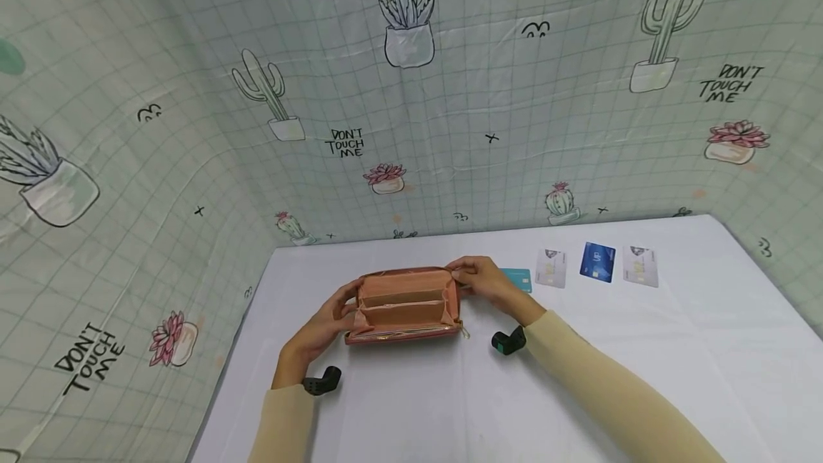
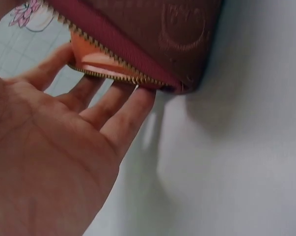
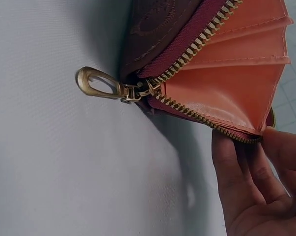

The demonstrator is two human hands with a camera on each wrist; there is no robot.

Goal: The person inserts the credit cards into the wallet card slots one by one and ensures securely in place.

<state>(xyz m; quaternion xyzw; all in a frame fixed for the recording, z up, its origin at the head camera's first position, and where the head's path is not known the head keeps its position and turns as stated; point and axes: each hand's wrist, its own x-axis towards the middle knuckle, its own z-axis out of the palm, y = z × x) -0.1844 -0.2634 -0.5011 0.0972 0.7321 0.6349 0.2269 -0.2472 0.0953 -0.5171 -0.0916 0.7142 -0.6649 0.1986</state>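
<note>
Unzipped wallet point(image 1: 405, 304) lying lengthwise left-to-right on worktop point(image 1: 579, 377), mouth upward; left hand point(image 1: 324, 327) with straight fingers touching one end, right hand point(image 1: 484, 279) pinching the other.

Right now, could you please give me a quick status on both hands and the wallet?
Left hand and right hand hold the wallet open at its ends. Zip undone. Four cards lie apart, right; nothing in the way.
</note>
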